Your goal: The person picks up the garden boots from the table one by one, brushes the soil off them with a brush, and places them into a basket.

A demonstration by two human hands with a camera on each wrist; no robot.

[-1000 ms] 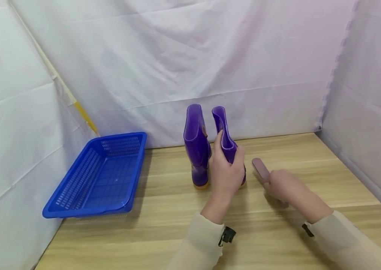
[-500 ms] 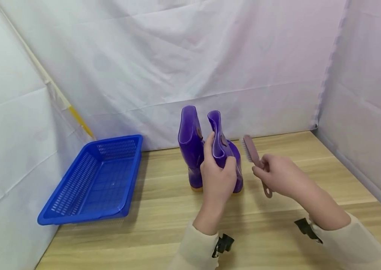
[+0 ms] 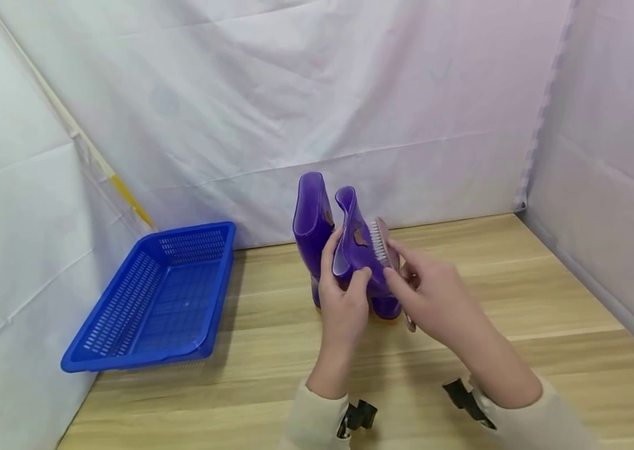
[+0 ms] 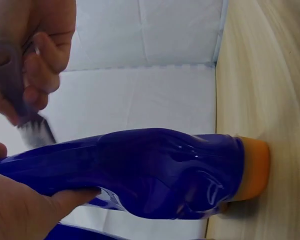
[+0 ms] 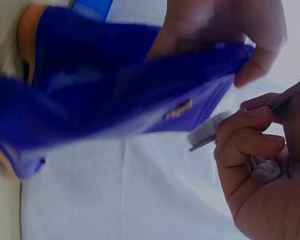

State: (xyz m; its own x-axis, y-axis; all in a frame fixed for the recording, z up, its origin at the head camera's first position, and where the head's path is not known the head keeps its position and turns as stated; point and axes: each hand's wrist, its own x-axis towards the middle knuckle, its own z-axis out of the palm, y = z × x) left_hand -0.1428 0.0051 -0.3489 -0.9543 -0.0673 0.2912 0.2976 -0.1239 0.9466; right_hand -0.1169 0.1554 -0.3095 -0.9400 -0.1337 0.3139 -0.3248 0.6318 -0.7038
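My left hand [image 3: 343, 312] grips the top of a purple rain boot [image 3: 363, 265], thumb on one side of the rim and fingers on the other. That boot leans a little, its orange sole [image 4: 256, 168] down at the table in the left wrist view. My right hand [image 3: 435, 290] holds a pinkish-brown scrub brush [image 3: 386, 244] by its handle. The brush's white bristles [image 5: 210, 128] face the boot's outer side, right by a small brown emblem [image 5: 178, 109]. Close on the left stands a second purple rain boot [image 3: 310, 219], upright and partly hidden by the first.
A blue plastic basket [image 3: 221, 294] with slotted walls sits at the left of the wooden table [image 3: 272, 381]. White cloth [image 3: 418, 94] hangs behind and along both sides. A white and yellow pole [image 3: 125, 194] leans in the back left corner.
My right hand has raised the brush from near the table and carried it left to the boot's side. The gripped boot has turned, showing its emblem, and shifted left with my left hand.
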